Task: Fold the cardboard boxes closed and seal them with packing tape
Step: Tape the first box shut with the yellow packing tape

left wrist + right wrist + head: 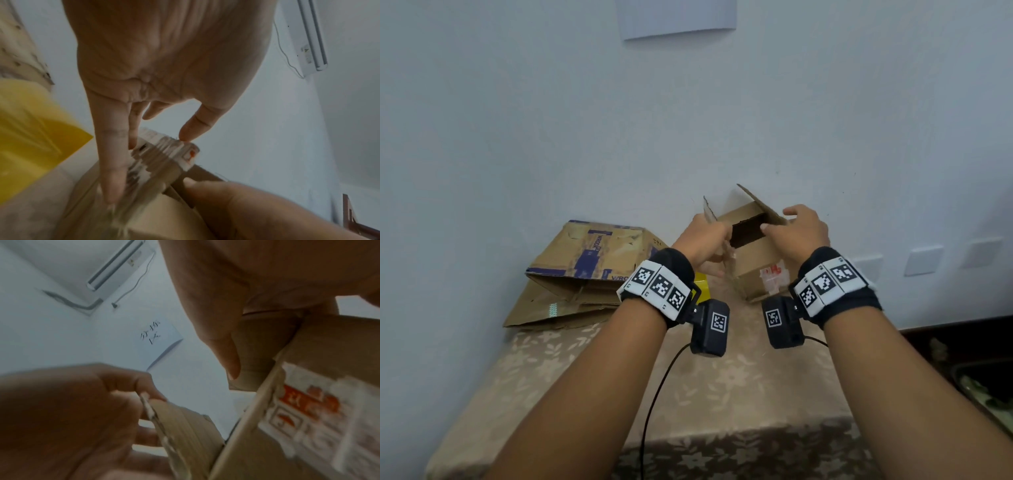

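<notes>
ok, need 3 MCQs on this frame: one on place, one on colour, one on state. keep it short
1. Where does the flattened box lie relative to the small box?
A. To its left
B. To its right
C. On top of it

2. What colour is the object on the table by the left hand?
A. Green
B. Yellow
C. Red

3. What state are the small box's top flaps in?
A. Taped shut
B. Folded flat, untaped
C. Still raised

Answers:
1. A: in the head view the flattened box sits left of the small one, against the wall.
2. B: it shows yellow in the head and left wrist views.
3. C: each hand holds an upright flap, the right hand on the right one, and the dark opening shows between them.
</notes>
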